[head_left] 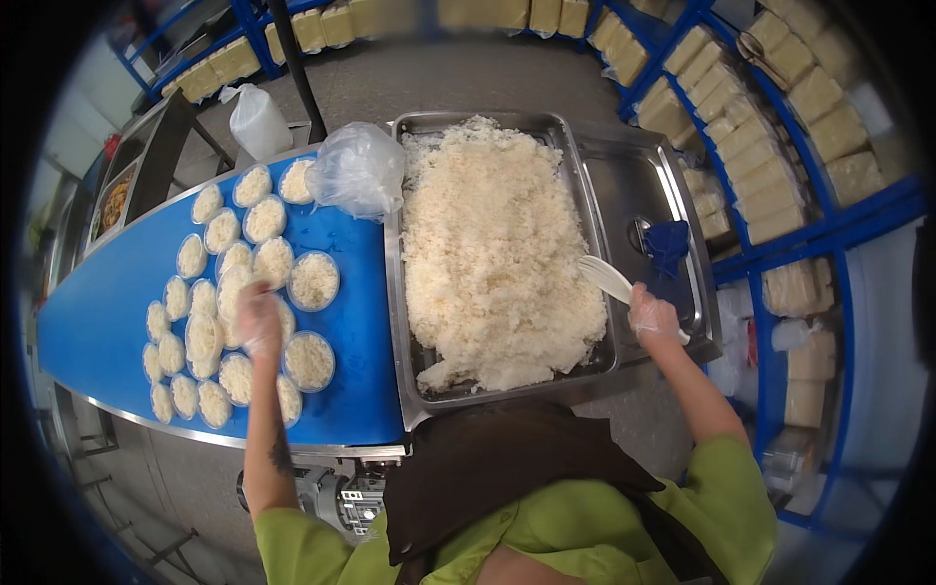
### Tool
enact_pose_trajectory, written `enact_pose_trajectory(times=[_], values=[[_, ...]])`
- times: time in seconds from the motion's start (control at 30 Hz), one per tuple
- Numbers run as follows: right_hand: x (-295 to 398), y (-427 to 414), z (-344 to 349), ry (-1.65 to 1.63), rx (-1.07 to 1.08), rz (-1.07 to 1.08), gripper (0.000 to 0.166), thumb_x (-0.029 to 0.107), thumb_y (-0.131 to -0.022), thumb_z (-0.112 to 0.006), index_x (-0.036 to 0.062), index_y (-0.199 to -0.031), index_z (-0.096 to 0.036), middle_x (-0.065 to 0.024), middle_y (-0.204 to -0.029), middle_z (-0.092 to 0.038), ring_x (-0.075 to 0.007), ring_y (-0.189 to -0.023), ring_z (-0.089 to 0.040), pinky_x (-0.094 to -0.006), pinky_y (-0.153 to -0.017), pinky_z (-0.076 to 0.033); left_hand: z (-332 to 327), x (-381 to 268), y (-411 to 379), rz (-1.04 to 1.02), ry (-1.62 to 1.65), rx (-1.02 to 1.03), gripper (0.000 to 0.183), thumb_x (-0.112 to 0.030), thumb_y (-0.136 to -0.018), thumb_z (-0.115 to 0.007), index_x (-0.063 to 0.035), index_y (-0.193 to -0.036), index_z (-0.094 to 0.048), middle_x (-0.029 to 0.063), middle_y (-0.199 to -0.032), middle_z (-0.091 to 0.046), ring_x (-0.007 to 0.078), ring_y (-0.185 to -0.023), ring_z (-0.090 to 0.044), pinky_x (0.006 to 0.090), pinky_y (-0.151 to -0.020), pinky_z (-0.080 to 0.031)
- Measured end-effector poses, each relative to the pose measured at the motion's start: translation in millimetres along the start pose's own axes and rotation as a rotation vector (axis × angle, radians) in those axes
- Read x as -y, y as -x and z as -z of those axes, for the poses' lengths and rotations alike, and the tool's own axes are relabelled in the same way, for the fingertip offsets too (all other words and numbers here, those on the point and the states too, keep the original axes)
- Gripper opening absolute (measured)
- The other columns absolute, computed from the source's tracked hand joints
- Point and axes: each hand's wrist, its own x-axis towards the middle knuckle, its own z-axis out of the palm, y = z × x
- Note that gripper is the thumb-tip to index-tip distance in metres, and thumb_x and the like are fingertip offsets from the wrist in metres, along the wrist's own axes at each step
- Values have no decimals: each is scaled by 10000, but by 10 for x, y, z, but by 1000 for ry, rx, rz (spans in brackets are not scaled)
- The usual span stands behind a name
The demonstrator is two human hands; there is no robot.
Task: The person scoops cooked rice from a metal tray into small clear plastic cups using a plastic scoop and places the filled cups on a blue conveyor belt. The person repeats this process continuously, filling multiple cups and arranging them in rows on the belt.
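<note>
My left hand (259, 322), in a clear glove and blurred, is over the round clear tubs of rice on the blue conveyor belt (102, 292). Its fingers meet the edge of one rice tub (232, 292); whether they grip it is unclear. A white plastic serving utensil (605, 276) with a ribbed or slotted head is in my gloved right hand (653, 318), its head at the right side of the rice heap. The large heap of cooked white rice (497, 241) fills most of a deep steel tray (596, 219) before me.
A clear plastic bag (358, 170) lies between belt and tray, against a rice tub. Right of the tray is a steel lid (621, 183) with a blue cloth (667, 245) at its handle. Blue shelving (753, 248) with wrapped blocks curves around. A motor (329, 497) sits below the belt.
</note>
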Motion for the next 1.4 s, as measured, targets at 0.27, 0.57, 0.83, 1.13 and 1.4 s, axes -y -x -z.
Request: enact_pose_trajectory(times=[0.27,0.57,0.83,1.13,1.4], values=[[-7,283,42,-117,269,-149,184,104,-783,-478,-13,-898,-562,-256,-872,-611,-385,-857,-603,-456,-762,-476,-1006,-701,-278,-133,-255,157,329,-144,-764,-504,-91,-1083,-567,157,-1016,-576,334,-910,-555,408,-803,-445],[-307,528,-632,-666,235,21,268,173,-836,-428,12,-980,-585,-239,-933,-601,-385,-937,-560,-420,-805,-437,-1326,-736,-651,-2,-477,61,399,-289,-777,-552,-89,-1121,-526,110,-1122,-545,287,-994,-532,376,-821,-442],[-95,626,-677,-767,393,-21,229,188,-859,-435,43,-960,-581,-84,-621,-533,-189,-516,-516,-333,-502,-423,-1550,-726,-752,135,-56,-36,194,-203,-747,-638,-70,-860,-553,136,-837,-602,328,-764,-582,411,-656,-449],[137,587,-477,-934,568,-183,258,202,-852,-426,8,-935,-576,-214,-802,-603,-336,-762,-585,-415,-699,-439,-1620,-689,-749,66,-77,-106,143,-141,-721,-578,-67,-836,-537,142,-795,-558,360,-704,-556,439,-609,-425],[376,314,-663,-751,129,450,217,192,-860,-410,20,-818,-535,-100,-553,-510,-193,-440,-504,-341,-406,-386,-1421,-670,-525,-103,-19,-112,138,-50,-681,-569,-60,-748,-449,107,-717,-497,317,-635,-514,402,-574,-412]])
